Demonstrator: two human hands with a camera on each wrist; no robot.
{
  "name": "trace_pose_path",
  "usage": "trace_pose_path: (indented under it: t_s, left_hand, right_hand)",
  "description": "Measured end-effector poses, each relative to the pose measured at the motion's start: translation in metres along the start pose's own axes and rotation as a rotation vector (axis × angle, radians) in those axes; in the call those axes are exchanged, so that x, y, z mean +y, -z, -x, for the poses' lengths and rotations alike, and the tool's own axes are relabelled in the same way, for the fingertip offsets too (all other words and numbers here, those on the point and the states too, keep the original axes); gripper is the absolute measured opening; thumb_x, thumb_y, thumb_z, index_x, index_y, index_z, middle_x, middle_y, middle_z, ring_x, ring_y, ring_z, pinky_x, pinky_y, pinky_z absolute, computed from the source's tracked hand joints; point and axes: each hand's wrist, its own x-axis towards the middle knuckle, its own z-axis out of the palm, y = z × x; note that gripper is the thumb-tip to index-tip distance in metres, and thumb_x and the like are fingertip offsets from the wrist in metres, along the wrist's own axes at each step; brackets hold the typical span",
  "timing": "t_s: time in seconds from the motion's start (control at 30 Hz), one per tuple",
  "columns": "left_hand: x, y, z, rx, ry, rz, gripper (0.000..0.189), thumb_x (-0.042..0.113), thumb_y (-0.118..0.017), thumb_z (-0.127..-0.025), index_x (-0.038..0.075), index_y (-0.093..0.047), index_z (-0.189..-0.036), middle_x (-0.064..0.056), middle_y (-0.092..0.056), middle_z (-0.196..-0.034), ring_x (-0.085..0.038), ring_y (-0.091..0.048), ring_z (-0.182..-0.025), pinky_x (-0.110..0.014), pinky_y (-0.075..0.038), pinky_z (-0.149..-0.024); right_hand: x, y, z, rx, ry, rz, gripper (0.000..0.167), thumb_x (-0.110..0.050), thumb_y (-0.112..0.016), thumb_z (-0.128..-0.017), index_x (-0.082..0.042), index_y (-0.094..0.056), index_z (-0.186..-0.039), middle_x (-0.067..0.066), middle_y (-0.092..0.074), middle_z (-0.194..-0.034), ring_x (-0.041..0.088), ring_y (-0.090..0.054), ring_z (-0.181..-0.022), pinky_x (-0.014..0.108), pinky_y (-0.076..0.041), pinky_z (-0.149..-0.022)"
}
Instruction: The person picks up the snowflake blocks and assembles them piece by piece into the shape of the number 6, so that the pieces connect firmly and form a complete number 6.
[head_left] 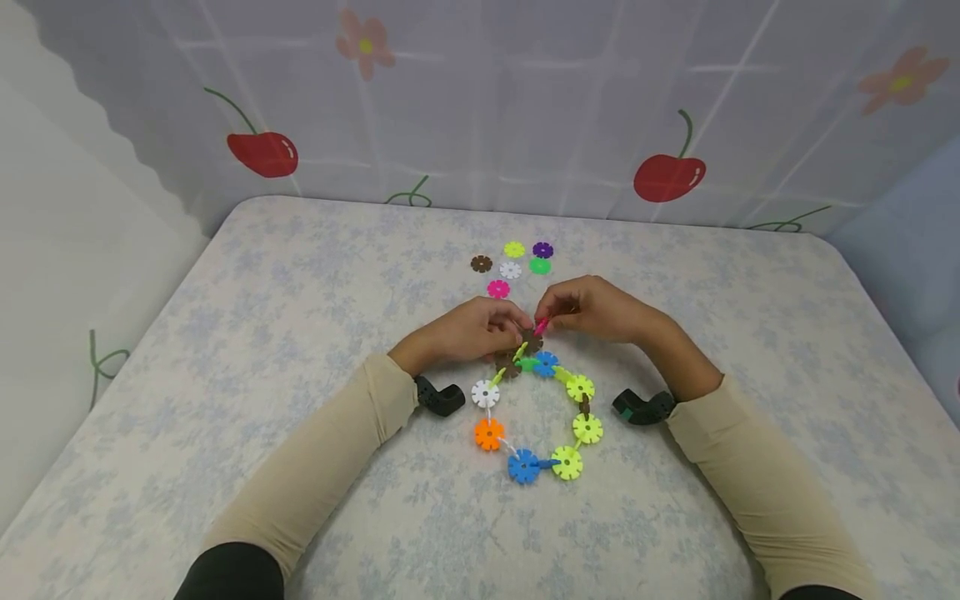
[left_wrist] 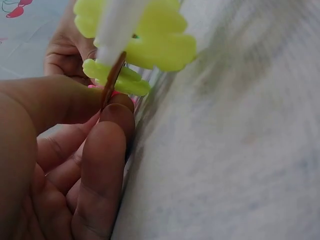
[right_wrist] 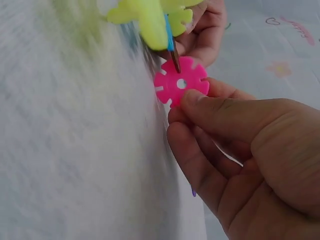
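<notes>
My left hand (head_left: pixel 477 328) pinches a brown notched disc (head_left: pixel 533 340) between thumb and fingertips at the far end of a linked ring of snowflake discs. The brown disc (left_wrist: pixel 113 80) is edge-on in the left wrist view. My right hand (head_left: pixel 597 309) holds a pink notched disc (right_wrist: pixel 168 89) by its rim, thumb on its face. At the pink disc's upper edge the brown disc's thin edge meets it. Toward me lies the rest of the ring, with blue discs (head_left: pixel 524 467), an orange disc (head_left: pixel 489 434), a white disc (head_left: pixel 485 394) and several yellow ones (head_left: pixel 567 462).
Beyond the hands lie several loose discs: pink (head_left: pixel 498 288), white (head_left: pixel 510 270), brown (head_left: pixel 482 263), yellow (head_left: pixel 514 249), purple (head_left: pixel 543 250) and green (head_left: pixel 540 266). A patterned cloth covers the table (head_left: pixel 300 275). Behind it hangs a curtain (head_left: pixel 480 100) printed with cherries.
</notes>
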Motion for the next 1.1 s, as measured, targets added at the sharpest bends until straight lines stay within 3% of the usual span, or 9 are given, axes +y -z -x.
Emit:
trace_pose_path:
  t_s: [0.07, 0.27, 0.63, 0.83, 1.0, 1.1]
  left_hand:
    - [0.000, 0.000, 0.000, 0.003, 0.005, -0.011, 0.023, 0.007, -0.059, -0.102, 0.007, -0.066, -0.123, -0.004, -0.071, -0.101, -0.020, -0.062, -0.078, -0.032, -0.055, -0.065]
    - [-0.001, 0.001, -0.001, 0.011, 0.004, -0.017, 0.022, 0.007, -0.058, -0.102, 0.008, -0.067, -0.122, -0.004, -0.071, -0.100, -0.021, -0.061, -0.076, -0.032, -0.054, -0.065]
    - [-0.003, -0.002, -0.002, 0.038, 0.027, -0.031, 0.019, 0.014, -0.060, -0.104, 0.010, -0.068, -0.121, -0.006, -0.068, -0.094, -0.021, -0.057, -0.068, -0.032, -0.054, -0.065]
    - [-0.004, -0.002, -0.003, 0.040, 0.036, -0.029, 0.020, 0.014, -0.060, -0.104, 0.010, -0.067, -0.121, -0.007, -0.067, -0.093, -0.020, -0.056, -0.067, -0.032, -0.054, -0.065]
    - [-0.005, -0.001, -0.003, 0.025, 0.024, -0.004, 0.020, 0.013, -0.059, -0.104, 0.008, -0.067, -0.122, -0.008, -0.067, -0.092, -0.019, -0.055, -0.066, -0.031, -0.053, -0.064]
    - [-0.005, -0.001, -0.004, 0.016, 0.018, 0.001, 0.021, 0.012, -0.058, -0.104, 0.008, -0.067, -0.122, -0.009, -0.066, -0.090, -0.019, -0.054, -0.066, -0.030, -0.053, -0.064]
  right_hand:
    - [0.002, 0.003, 0.002, 0.000, -0.035, 0.030, 0.014, 0.003, -0.070, -0.093, -0.004, -0.073, -0.104, 0.007, -0.071, -0.103, 0.025, -0.066, -0.097, 0.035, -0.054, -0.086]
    - [0.007, 0.015, 0.009, -0.023, -0.167, 0.110, 0.006, -0.009, -0.067, -0.099, -0.008, -0.071, -0.102, 0.005, -0.066, -0.095, 0.023, -0.055, -0.086, 0.035, -0.048, -0.074]
    - [0.022, 0.028, 0.000, 0.047, -0.214, 0.123, 0.030, -0.014, -0.062, -0.103, -0.008, -0.064, -0.132, 0.010, -0.067, -0.102, 0.025, -0.058, -0.083, 0.035, -0.049, -0.072]
    - [0.031, 0.036, -0.017, 0.111, -0.201, 0.174, 0.036, -0.012, -0.063, -0.102, -0.010, -0.062, -0.138, 0.013, -0.065, -0.106, 0.027, -0.056, -0.084, 0.037, -0.048, -0.071]
    - [0.031, 0.038, -0.035, 0.084, -0.250, 0.265, 0.041, -0.017, -0.062, -0.103, -0.015, -0.059, -0.144, 0.013, -0.059, -0.104, 0.027, -0.050, -0.087, 0.039, -0.043, -0.071]
    - [0.031, 0.037, -0.040, 0.074, -0.261, 0.277, 0.036, -0.019, -0.063, -0.102, -0.015, -0.064, -0.138, 0.012, -0.056, -0.103, 0.027, -0.049, -0.088, 0.040, -0.042, -0.074]
